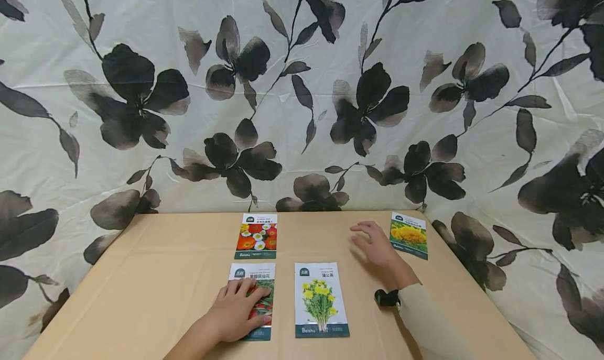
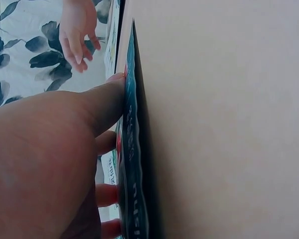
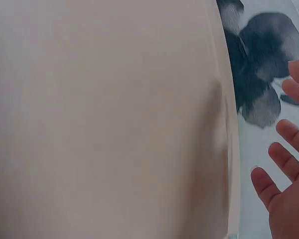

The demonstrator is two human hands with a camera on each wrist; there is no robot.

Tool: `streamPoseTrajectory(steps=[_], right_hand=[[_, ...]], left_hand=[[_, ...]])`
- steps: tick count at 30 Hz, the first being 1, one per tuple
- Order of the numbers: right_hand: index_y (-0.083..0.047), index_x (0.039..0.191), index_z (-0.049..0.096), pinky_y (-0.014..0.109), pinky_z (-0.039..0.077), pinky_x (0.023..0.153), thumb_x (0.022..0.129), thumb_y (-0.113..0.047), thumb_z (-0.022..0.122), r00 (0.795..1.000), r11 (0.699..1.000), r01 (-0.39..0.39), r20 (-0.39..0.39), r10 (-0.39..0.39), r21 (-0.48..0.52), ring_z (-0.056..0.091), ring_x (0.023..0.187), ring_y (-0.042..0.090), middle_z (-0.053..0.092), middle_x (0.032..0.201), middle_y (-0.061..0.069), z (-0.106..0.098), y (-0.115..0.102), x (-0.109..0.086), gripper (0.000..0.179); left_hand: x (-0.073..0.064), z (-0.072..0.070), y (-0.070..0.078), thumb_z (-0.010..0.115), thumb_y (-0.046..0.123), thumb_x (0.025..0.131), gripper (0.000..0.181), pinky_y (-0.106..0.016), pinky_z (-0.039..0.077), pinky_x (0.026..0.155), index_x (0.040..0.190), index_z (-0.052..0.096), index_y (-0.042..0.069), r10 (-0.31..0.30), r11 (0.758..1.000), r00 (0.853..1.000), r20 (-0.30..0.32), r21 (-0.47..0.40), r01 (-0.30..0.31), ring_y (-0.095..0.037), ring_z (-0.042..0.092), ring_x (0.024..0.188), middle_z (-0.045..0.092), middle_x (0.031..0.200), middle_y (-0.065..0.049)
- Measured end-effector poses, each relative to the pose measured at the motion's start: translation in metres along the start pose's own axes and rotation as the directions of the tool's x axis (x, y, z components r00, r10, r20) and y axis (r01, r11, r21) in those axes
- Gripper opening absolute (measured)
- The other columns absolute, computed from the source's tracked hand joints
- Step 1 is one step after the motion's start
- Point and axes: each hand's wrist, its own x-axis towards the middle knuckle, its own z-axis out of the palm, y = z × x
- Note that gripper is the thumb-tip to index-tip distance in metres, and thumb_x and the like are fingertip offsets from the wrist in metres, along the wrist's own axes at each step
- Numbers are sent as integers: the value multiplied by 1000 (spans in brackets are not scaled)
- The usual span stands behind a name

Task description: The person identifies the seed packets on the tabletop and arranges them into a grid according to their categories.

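Note:
My left hand (image 1: 236, 312) rests on a seed packet with red flowers (image 1: 257, 270), its fingers spread over the printed front. In the left wrist view, the thumb and fingertips press on the packet's face (image 2: 134, 144), seen almost edge-on. My right hand (image 1: 375, 243) is held above the table's far right part, fingers loosely extended and holding nothing. Just right of it lies a packet with orange-yellow flowers (image 1: 408, 235). Between the hands lies a packet picturing a bunch of yellow flowers (image 1: 321, 302). Behind the left hand's packet is one with red, orange and white flowers (image 1: 257, 237).
All the packets lie on a light wood-coloured table (image 1: 165, 276). Its far edge meets a white cloth with dark flower prints (image 1: 306, 113), which also shows along both sides. A black band (image 1: 387, 298) sits at the right wrist.

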Motion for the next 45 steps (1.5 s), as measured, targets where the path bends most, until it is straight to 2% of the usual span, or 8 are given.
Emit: streamPoseTrajectory(steps=[5,10,16,23,31,36,42,45], right_hand=[[-10,139,63,67,30,117,106,-30,59,999,999,-37,-13,37,4,37,146,43,42,154,18,-14,12,-6,39],[-6,138,62,69,30,115,106,-29,57,998,999,-43,-48,42,-23,36,143,47,41,152,23,-27,23,-10,40],[-5,140,60,70,28,115,107,-27,56,995,994,-75,-79,69,-77,31,144,49,37,153,25,-41,37,-11,40],[-2,135,62,69,29,115,104,-23,59,986,979,-96,-154,69,-179,34,139,51,40,149,29,-54,47,-7,37],[1,138,59,70,33,112,104,-24,58,971,955,-206,-166,172,-214,35,135,55,37,148,33,-68,65,-4,43],[3,138,59,69,36,111,103,-27,59,963,940,-247,-163,213,-233,36,134,56,37,148,35,-72,75,-4,46],[-4,143,56,74,31,108,103,-33,58,941,903,-333,-150,302,-270,26,139,58,30,154,34,-73,83,0,49],[-6,145,54,76,30,106,103,-36,58,938,892,-345,-135,319,-292,23,140,58,26,157,34,-74,88,3,51]], left_hand=[[2,7,-5,59,70,91,64,-71,33,107,141,60,30,19,1000,1000,-20,6,-19,-42,40,133,50,147,-15],[1,3,-2,61,68,91,63,-71,32,108,141,60,29,7,1000,1000,-1,7,-7,-42,39,134,49,148,-14],[1,0,0,63,66,91,63,-71,32,108,141,60,28,2,1000,1000,6,12,-2,-41,40,134,49,148,-14],[2,6,-5,61,68,90,63,-70,33,106,140,61,28,26,1000,999,-33,12,-26,-40,41,131,51,145,-14],[3,4,-6,61,69,90,64,-70,33,107,141,61,30,15,1000,1000,-9,2,-15,-40,40,131,50,147,-14],[3,2,-4,61,68,91,64,-70,32,108,142,60,30,6,1000,1000,4,6,-6,-41,39,133,49,148,-14],[2,0,-2,64,65,90,63,-69,33,108,141,60,28,-10,1000,1000,16,9,10,-41,40,133,49,148,-14],[3,0,-2,64,65,90,63,-70,33,108,141,60,29,-10,1000,1000,19,15,9,-41,40,133,49,148,-14]])
